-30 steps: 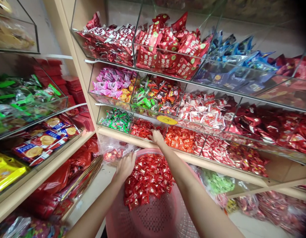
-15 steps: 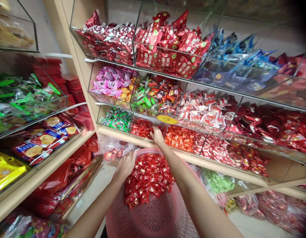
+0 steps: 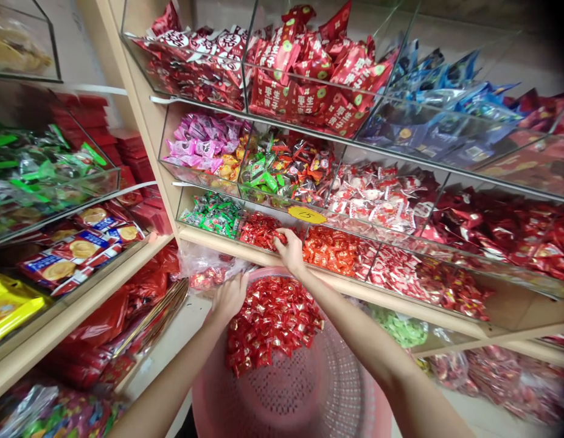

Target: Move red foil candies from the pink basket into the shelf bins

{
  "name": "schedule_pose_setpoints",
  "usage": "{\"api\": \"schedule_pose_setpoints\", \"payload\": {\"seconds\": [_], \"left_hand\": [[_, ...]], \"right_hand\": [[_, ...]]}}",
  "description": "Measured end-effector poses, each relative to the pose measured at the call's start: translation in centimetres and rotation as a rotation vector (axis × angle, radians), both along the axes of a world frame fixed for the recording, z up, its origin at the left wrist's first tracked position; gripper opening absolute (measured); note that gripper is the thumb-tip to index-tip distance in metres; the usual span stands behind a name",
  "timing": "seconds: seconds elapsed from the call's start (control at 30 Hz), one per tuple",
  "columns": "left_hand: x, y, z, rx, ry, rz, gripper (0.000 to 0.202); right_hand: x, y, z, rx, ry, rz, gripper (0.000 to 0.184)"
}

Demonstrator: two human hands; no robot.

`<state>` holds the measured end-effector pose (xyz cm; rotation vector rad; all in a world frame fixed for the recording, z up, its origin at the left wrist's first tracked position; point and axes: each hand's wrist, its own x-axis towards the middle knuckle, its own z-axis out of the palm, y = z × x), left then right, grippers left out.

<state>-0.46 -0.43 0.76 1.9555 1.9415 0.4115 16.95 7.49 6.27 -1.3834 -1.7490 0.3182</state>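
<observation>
A pink plastic basket (image 3: 282, 417) stands in front of me, tilted toward the shelf. Red-wrapped candies (image 3: 275, 322) are heaped at its far side, while its perforated near part shows bare. My left hand (image 3: 230, 296) is closed over the basket's left rim. Over at the lowest shelf row, my right hand (image 3: 291, 249) reaches past the basket into a clear compartment of small red-wrapped candies (image 3: 258, 230). Its fingers are curled in with red candies at the fingertips; how many it holds is hidden.
Green-wrapped candies (image 3: 213, 213) and orange-red candies (image 3: 331, 248) fill the neighbouring compartments. A yellow price tag (image 3: 308, 214) hangs just above my right hand. A clear plastic bag (image 3: 213, 267) lies under the shelf edge, left of the basket. Packaged biscuits (image 3: 83, 246) sit on the left shelf.
My right hand has risen slightly in the compartment and its fingers have curled in more. My left hand stays on the rim. The view and basket have shifted a little.
</observation>
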Motion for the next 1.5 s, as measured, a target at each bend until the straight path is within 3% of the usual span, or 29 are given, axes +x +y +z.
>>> {"api": "schedule_pose_setpoints", "payload": {"seconds": [0.17, 0.3, 0.4, 0.7, 0.93, 1.2, 1.4, 1.5], "left_hand": [[-0.1, 0.0, 0.0, 0.01, -0.026, 0.015, 0.064], [-0.3, 0.2, 0.0, -0.019, -0.079, 0.039, 0.07], [-0.7, 0.8, 0.0, -0.063, -0.179, 0.097, 0.073], [-1.9, 2.5, -1.2, -0.105, -0.596, 0.214, 0.078], [-1.9, 2.6, -1.9, -0.081, -0.631, 0.243, 0.078], [-1.9, 2.7, -2.4, -0.061, -0.621, 0.233, 0.078], [-1.9, 2.5, -1.9, -0.059, -0.637, 0.205, 0.079], [-1.9, 2.3, -1.6, -0.055, -0.631, 0.202, 0.077]], "right_hand": [[-1.7, -6.2, -2.1, -0.168, 0.304, 0.215, 0.022], [-2.3, -10.2, -4.2, -0.264, 0.236, 0.336, 0.016], [-3.0, -11.6, -5.1, -0.255, 0.101, 0.416, 0.015], [-6.4, -12.0, -7.0, -0.247, -0.167, 0.614, 0.024], [-7.3, -12.3, -6.7, -0.27, -0.341, 0.648, 0.027], [-7.5, -12.2, -7.1, -0.163, -0.634, 0.644, 0.027], [-7.0, -11.9, -6.4, -0.005, -0.548, 0.661, 0.023], [-5.6, -11.6, -5.4, -0.014, -0.446, 0.608, 0.021]]}}
